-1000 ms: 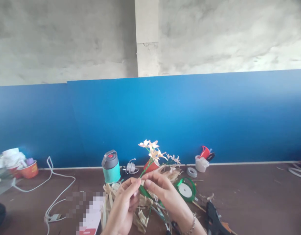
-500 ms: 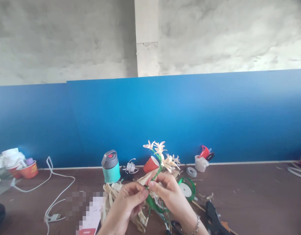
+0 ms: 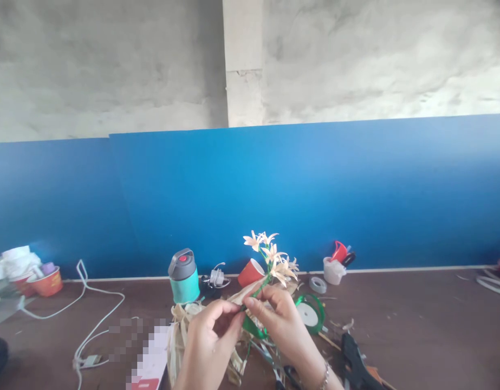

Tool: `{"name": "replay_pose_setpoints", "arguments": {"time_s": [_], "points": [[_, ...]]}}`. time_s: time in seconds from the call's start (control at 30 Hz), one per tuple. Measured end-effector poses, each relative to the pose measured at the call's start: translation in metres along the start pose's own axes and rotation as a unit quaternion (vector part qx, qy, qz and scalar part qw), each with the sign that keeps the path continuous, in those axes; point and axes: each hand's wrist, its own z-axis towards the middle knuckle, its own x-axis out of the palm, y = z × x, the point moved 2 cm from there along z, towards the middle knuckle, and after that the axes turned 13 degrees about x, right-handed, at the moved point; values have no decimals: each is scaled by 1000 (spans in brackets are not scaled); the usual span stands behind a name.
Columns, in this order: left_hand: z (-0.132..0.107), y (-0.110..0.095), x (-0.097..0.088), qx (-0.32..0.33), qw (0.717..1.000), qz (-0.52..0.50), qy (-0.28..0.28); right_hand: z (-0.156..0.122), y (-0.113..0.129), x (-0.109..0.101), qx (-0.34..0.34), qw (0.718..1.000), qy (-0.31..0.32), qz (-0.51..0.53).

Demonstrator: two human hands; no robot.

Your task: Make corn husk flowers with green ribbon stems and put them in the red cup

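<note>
Apparently, stem-working step is in hand. I have left hand pinched at lower part of green stem, right hand with thumb and fingers together on it just above. Stem leans rightward over dry husks, pale flowers at top. Green ribbon shows just below; whether either hand grips it, I cannot tell remotely. Next move, I judge, calls for steady pinch, light touch near flowers.
</note>
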Motion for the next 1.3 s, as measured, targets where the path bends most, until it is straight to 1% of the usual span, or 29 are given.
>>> {"name": "replay_pose_setpoints", "arguments": {"time_s": [0.13,0.2,0.27,0.33,0.4,0.47,0.53,0.6,0.67,0.77,0.83,0.9,0.93,1.07,1.13,1.2,1.3], "points": [[0,2,-1,37,999,28,3,1,-1,1,-16,1000,-14,-7],[1,3,-1,36,999,28,3,2,-3,1,-17,1000,-20,-5],[2,4,-1,5,1000,-3,11,2,-5,1,-12,1000,-11,9],[3,5,-1,-49,996,-66,22,2,-6,1,-2,999,26,41],[3,5,0,-108,983,-144,30,1,-6,2,12,992,89,85],[3,5,1,-154,964,-215,30,-2,-3,3,21,980,145,134],[2,5,3,-188,943,-273,37,-4,0,5,20,968,174,177],[1,5,4,-209,922,-321,52,-4,2,6,11,963,182,196],[0,6,5,-224,904,-358,61,-4,1,7,4,965,183,188],[-1,10,5,-241,886,-392,56,-1,-6,5,-8,974,160,159],[-1,10,5,-246,879,-403,61,-1,-11,4,-16,981,135,139],[-1,10,6,-244,883,-396,67,-1,-14,2,-25,988,107,108],[0,10,6,-241,889,-384,65,-2,-14,2,-27,991,95,87],[3,10,6,-213,934,-282,57,-4,-9,4,-28,997,74,17],[4,10,5,-172,960,-215,57,-5,-6,5,-31,998,63,-4],[4,9,3,-118,981,-143,54,-5,-5,6,-35,998,50,-18],[0,6,2,-47,998,-36,38,-4,-5,8,-36,999,20,-17]]}}
